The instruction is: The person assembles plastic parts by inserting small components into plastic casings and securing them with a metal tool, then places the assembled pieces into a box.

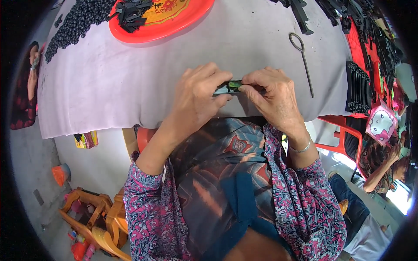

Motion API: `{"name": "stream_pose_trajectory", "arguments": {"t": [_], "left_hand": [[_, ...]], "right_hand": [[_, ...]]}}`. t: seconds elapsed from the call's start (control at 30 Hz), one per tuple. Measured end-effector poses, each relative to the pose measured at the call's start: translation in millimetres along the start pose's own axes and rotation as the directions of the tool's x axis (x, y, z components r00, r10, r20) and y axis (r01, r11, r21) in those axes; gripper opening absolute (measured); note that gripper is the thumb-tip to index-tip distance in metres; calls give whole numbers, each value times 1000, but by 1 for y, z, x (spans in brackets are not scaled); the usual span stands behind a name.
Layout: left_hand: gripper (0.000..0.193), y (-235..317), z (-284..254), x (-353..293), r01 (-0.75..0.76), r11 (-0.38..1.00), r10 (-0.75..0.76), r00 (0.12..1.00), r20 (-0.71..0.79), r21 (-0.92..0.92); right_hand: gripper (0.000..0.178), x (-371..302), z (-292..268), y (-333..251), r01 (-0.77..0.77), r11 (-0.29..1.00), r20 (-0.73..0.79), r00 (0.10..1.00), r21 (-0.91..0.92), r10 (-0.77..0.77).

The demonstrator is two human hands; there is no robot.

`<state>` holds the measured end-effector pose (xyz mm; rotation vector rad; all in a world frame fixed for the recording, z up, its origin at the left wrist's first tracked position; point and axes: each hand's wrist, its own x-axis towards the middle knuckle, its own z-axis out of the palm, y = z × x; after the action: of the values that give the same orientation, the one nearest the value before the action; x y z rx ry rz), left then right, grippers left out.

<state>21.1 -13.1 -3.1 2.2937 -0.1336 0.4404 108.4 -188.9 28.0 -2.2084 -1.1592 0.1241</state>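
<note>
In front of my body, just over the table's near edge, my left hand (197, 89) pinches one end of a small narrow black plastic part (234, 85). A shiny green patch shows on it between the hands. My right hand (276, 95) closes its thumb and forefinger on the other end. Fingers cover most of the part, so its full shape cannot be made out. On the cloth to the right of my right hand lies a thin metal rod (305, 65) with a loop at its far end.
A red plate (126, 38) holding black strips stands at the far left, beside a heap of black beads (80, 26). Long black plastic pieces (300, 17) lie far right, with a row of black strips (359, 89) nearer. Other people (379, 169) sit beside the table.
</note>
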Motion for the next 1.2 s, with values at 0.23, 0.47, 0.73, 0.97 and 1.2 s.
{"name": "stream_pose_trajectory", "arguments": {"t": [0.23,0.47,0.73,0.97,1.2], "left_hand": [[32,1,-2,1,12,1000,-12,1000,23,7],[24,3,-9,8,24,992,-10,994,112,-121],[20,-11,-9,32,74,988,-20,935,354,-138],[19,-18,-5,34,47,990,7,929,371,-136],[15,-14,-1,30,31,993,8,944,329,-111]], "right_hand": [[7,2,0,-1,-47,999,-11,999,14,48],[5,3,7,2,-47,996,-34,998,72,50],[6,5,10,1,-52,995,-40,998,85,56],[10,9,7,-2,-101,989,-47,993,109,106],[13,3,-3,3,-69,997,-56,996,-21,68]]}}
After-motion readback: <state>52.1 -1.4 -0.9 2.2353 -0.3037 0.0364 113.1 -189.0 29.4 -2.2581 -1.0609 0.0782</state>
